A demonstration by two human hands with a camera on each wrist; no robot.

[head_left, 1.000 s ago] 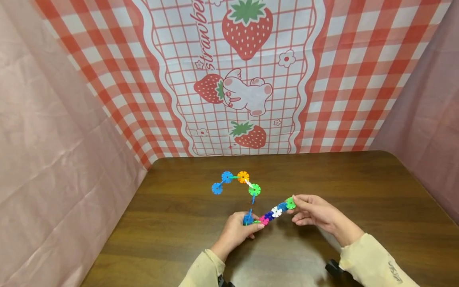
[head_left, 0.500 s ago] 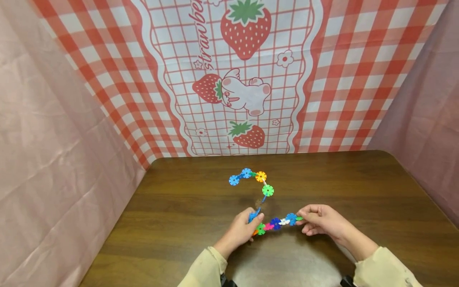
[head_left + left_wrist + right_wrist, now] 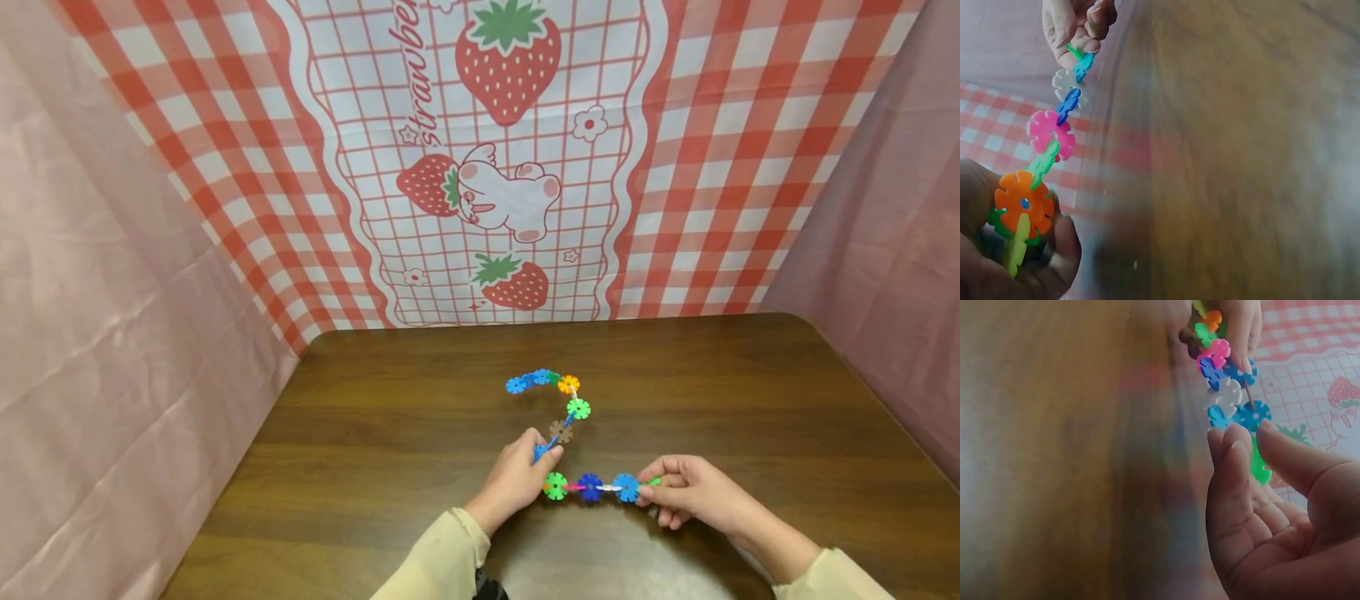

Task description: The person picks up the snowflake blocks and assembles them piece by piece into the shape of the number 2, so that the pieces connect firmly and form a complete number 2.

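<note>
A chain of interlocking plastic snowflake discs runs between both hands in the head view. My left hand grips its middle, around a blue disc; in the left wrist view an orange disc shows between thumb and fingers. From there a curved stretch rises away, past a brown disc to an orange one and blue ones at the free tip. The other stretch runs right through a green disc and a dark blue disc. My right hand pinches its end, by a light blue disc and a green disc.
The brown wooden table lies under both hands. Behind it hangs a red checked cloth with strawberry prints. Pink cloth hangs at the left and the right. Part of a black strap shows at the left sleeve.
Both hands have shifted right and nearer the person. The stretch between them has swung from slanting upward to nearly level, and the curved free end has moved right.
</note>
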